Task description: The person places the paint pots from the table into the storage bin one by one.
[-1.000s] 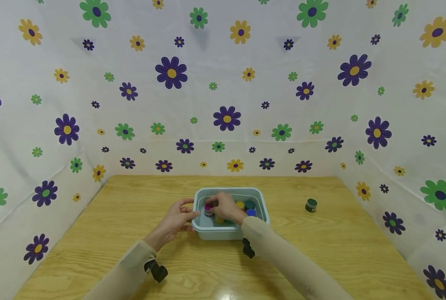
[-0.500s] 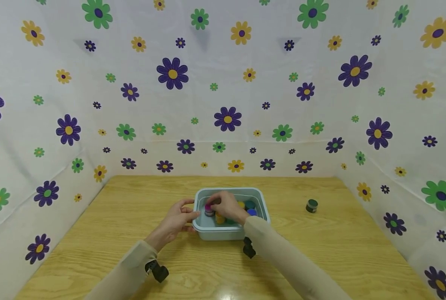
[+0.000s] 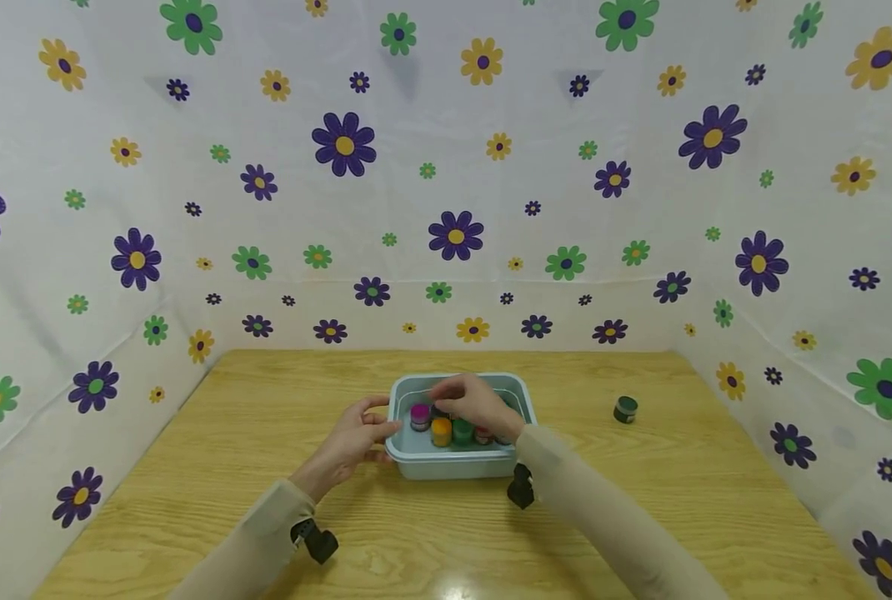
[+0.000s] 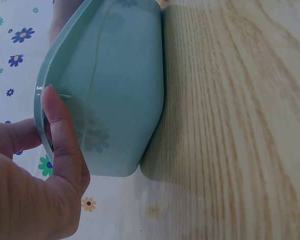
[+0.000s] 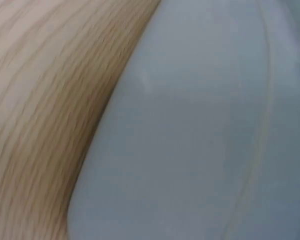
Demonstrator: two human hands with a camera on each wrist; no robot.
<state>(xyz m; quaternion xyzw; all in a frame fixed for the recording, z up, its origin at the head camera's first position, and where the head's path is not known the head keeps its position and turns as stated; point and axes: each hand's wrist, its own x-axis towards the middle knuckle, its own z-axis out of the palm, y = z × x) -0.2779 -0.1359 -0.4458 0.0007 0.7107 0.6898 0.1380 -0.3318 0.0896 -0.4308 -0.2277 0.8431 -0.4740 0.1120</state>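
A light blue-green plastic tub (image 3: 453, 469) stands on the table with several small paint jars inside. My left hand (image 3: 350, 435) grips its left rim between thumb and fingers; the left wrist view shows fingers (image 4: 62, 135) against the tub's outer wall. Over the tub, my right hand (image 3: 482, 406) has its bent fingertips just above a dark jar (image 3: 438, 412), with nothing visible between them. A magenta-lidded jar (image 3: 419, 417) stands at the tub's left end. Along the front are an orange jar (image 3: 442, 432), a green jar (image 3: 463, 432) and a red jar (image 3: 483, 436). The right hand hides those farther back.
A dark green-lidded jar (image 3: 626, 409) stands alone on the wooden table (image 3: 281, 379), right of the tub. White flower-patterned cloth (image 3: 386, 200) rises behind the table and along both sides. In the right wrist view, the tub's outer wall (image 5: 175, 140) fills most of the picture.
My right hand has let go of the magenta-lidded jar and moved right, uncovering the orange, green and red jars. The left hand keeps its grip on the tub's rim.
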